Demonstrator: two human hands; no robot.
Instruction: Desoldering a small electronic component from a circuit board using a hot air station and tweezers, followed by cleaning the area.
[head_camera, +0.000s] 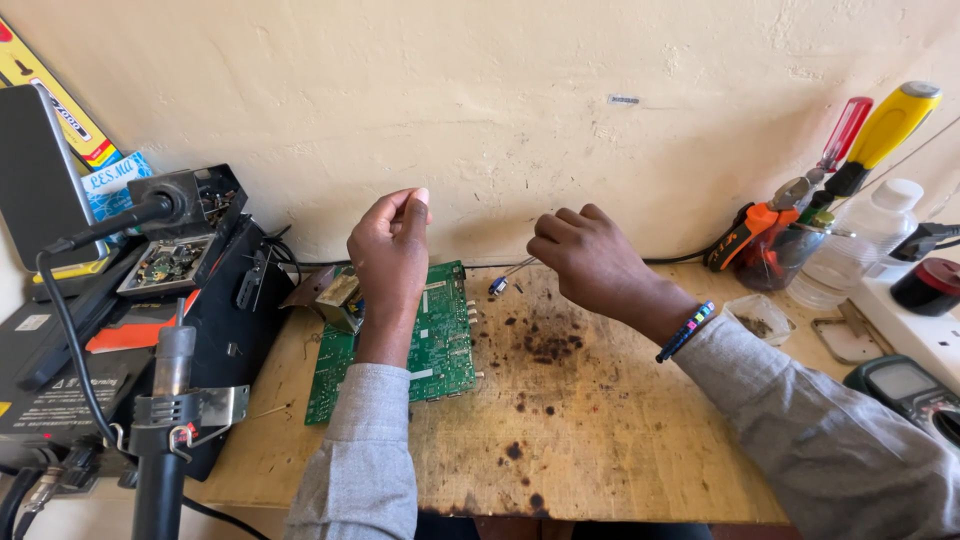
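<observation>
My left hand (390, 250) is raised above a green circuit board (445, 335) that lies flat on the wooden table (600, 430). Its thumb and fingers are pinched together, and whatever lies between them is too small to see. My right hand (592, 262) hovers to the right of the board, closed around a thin tool that looks like a soldering iron (503, 280). The tool's metal shaft and blue end point down and left toward the board's top right corner. A black cable runs from behind this hand along the wall.
A black rework station (70, 370) with a hot-air handle (168, 400) in its holder fills the left side. At the right stand a jar of screwdrivers and pliers (800, 215), a clear bottle (860, 240), a small plastic dish (760, 318), a white power strip (915, 325) and a multimeter (905, 385). Burn marks dot the tabletop.
</observation>
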